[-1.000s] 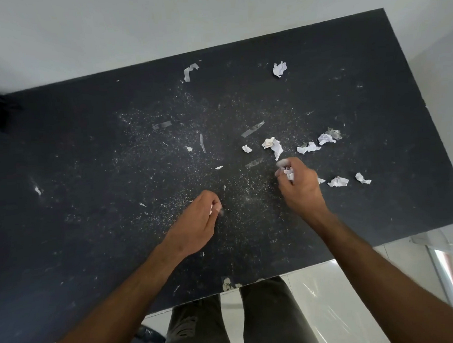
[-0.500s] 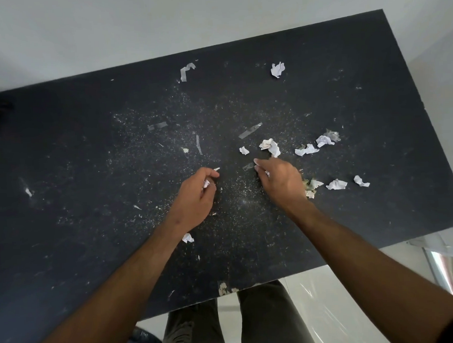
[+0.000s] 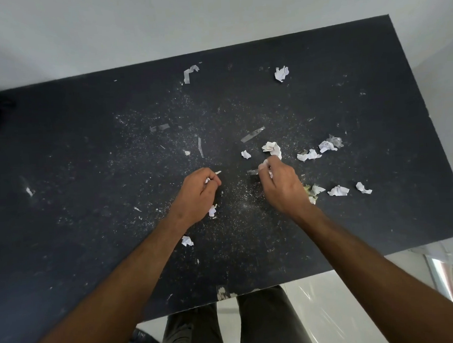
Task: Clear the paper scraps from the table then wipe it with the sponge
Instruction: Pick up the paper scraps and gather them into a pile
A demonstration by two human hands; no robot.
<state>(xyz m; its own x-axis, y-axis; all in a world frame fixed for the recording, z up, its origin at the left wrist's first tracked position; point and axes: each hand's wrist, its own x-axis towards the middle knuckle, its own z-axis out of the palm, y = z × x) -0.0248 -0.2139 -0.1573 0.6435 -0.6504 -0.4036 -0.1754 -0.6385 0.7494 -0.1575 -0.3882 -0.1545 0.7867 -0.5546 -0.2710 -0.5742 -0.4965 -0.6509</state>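
White crumpled scraps [image 3: 272, 148] lie scattered over centre & right of dark, dusty table [image 3: 92, 230]; one lone wad [image 3: 281, 73] near far edge, a curled strip [image 3: 190, 73] far-centre. Flat tape-like bits mid-table. Sponge not seen.

From my feed, both hands sit over the middle of the desk [image 3: 88, 157], the left hand [image 3: 198, 196] to the left of the right hand [image 3: 284, 186], a bare gap between them. One paper scrap [image 3: 187, 241] lies beside the left forearm, nearer me; another [image 3: 212, 210] sits just under that hand's near edge. A crumpled scrap [image 3: 272, 148] lies just behind the right hand. A small scrap [image 3: 245, 154] lies left of it. Three more [image 3: 338, 191] trail off to the right. A lone scrap [image 3: 281, 73] lies far back right, a tape strip [image 3: 189, 72] far back centre, and a tiny piece [image 3: 29, 191] far left.
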